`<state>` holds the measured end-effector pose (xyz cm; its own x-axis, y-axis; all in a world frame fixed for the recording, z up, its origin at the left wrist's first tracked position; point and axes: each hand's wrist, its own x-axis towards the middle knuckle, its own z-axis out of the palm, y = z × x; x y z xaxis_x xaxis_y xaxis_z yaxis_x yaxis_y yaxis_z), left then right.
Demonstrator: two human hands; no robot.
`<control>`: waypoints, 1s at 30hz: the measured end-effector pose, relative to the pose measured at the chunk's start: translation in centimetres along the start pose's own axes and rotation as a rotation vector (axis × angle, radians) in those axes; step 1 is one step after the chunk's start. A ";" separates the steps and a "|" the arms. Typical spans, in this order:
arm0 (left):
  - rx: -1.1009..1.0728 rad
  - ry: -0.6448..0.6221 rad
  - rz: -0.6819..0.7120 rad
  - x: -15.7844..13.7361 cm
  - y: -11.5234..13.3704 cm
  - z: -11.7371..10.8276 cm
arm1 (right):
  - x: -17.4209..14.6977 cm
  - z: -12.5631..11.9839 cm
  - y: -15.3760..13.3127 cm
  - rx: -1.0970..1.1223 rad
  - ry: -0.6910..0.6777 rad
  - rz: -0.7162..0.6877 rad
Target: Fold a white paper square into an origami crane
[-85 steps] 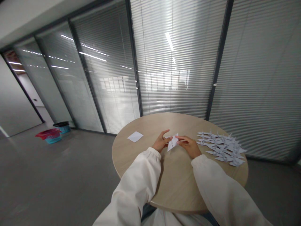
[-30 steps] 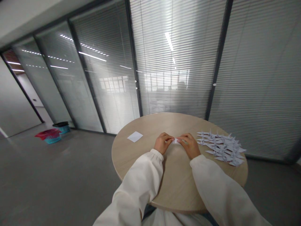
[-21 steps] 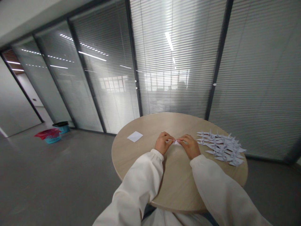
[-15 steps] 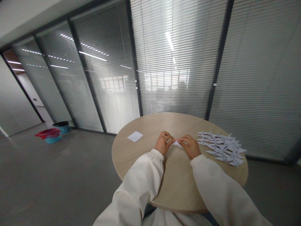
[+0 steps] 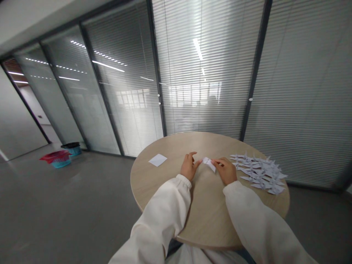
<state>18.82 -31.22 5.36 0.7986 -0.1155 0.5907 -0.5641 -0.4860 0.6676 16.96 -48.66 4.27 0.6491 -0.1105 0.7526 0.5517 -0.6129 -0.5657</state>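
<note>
A small folded piece of white paper is between my hands over the round table. My right hand pinches its right side between thumb and fingers. My left hand is at its left with thumb and index finger spread apart; the thumb tip is close to the paper's left end, and I cannot tell whether it touches. To the right lie many folded white paper cranes, set close together in rows. A flat white sheet of paper lies to the left of my left hand.
Beyond the table stands a glass partition with blinds and dark frames. On the grey floor at the left are a blue bin with a red liner and a second bin with a black liner.
My left hand has let go of the folded paper, its index finger lifting away from the thumb. More of the paper shows now, turned in my right hand's pinch.
</note>
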 end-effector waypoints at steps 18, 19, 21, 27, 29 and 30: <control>-0.848 -0.154 -0.249 0.4 -0.4 0.6 | -0.4 0.1 -0.9 0.202 -0.150 0.062; -0.854 -0.159 -0.249 0.4 -0.5 0.5 | -0.3 0.0 -0.9 0.226 -0.133 0.096; -0.854 -0.177 -0.251 0.5 -0.6 0.4 | -0.2 -0.1 -0.7 0.277 -0.095 0.150; -0.819 -0.288 -0.232 0.6 -0.7 0.4 | 0.0 -0.1 -0.5 0.526 -0.262 0.313; -0.806 -0.296 -0.229 0.6 -0.8 0.4 | 0.0 -0.1 -0.7 0.553 -0.318 0.307; -0.798 -0.293 -0.232 0.6 -0.8 0.4 | 0.0 -0.1 -0.8 0.557 -0.334 0.297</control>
<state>19.88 -31.26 4.96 0.8712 -0.3597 0.3342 -0.2720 0.2132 0.9384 16.43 -48.28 4.75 0.8901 0.0891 0.4470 0.4543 -0.0936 -0.8859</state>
